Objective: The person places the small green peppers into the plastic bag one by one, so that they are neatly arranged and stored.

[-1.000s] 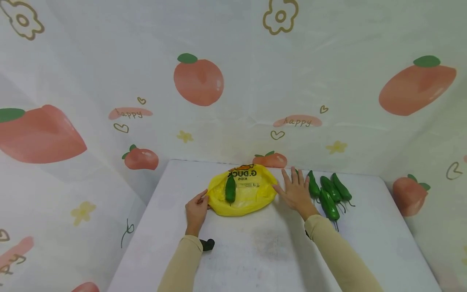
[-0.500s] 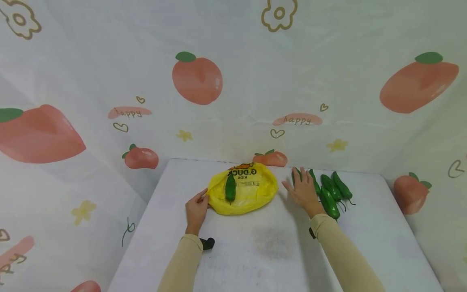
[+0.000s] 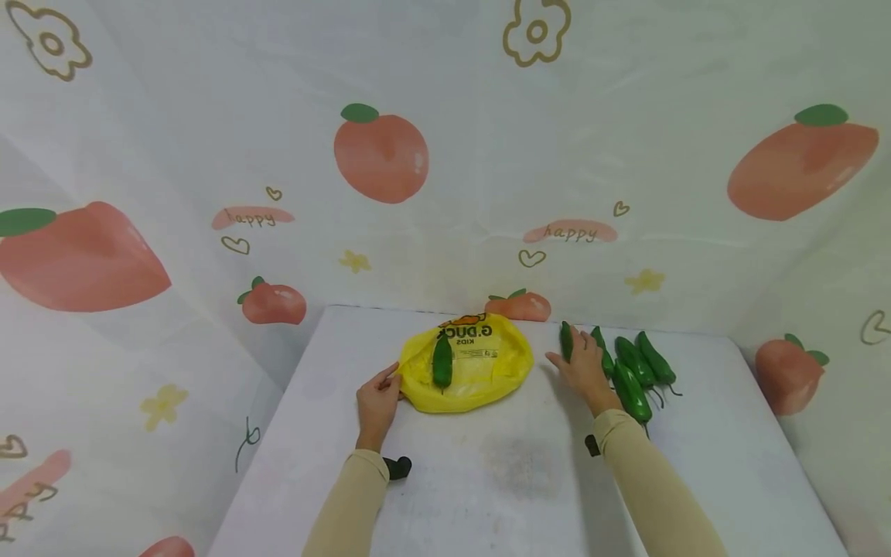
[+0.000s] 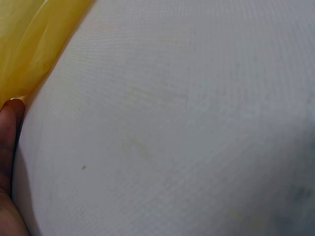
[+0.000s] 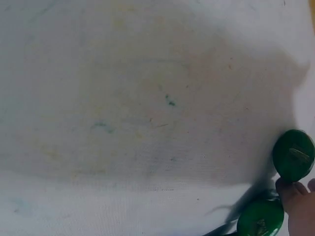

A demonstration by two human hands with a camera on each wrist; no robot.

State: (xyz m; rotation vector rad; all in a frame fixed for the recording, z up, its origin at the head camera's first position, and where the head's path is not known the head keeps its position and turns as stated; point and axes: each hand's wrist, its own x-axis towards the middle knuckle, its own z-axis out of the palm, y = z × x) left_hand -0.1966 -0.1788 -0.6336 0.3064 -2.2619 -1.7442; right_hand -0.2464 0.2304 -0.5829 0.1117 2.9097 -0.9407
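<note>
My left hand [image 3: 378, 402] pinches the left edge of a yellow plastic bag [image 3: 480, 379] printed "G.DUCK KIDS" in mirrored letters. In the left wrist view a fingertip [image 4: 15, 109] meets the bag's edge [image 4: 39, 44]. One green chili pepper [image 3: 442, 362] lies upright in the bag's mouth. My right hand [image 3: 585, 375] reaches over the leftmost chili pepper [image 3: 567, 340] of the group at the right. Its fingers bend down beside that pepper, while the thumb points out to the left. In the right wrist view fingertips [image 5: 290, 189] sit right at a pepper [image 5: 294, 155].
Several more green chili peppers [image 3: 632, 391] lie to the right of my right hand, stems toward me. A dark piece [image 3: 399, 468] shows beside the left sleeve. Behind the white table [image 3: 487, 495] hangs a printed cloth [image 3: 445, 263] with peaches.
My right hand has moved right, away from the bag to the leftmost pepper, and its spread fingers have bent down. The left hand keeps its place at the bag.
</note>
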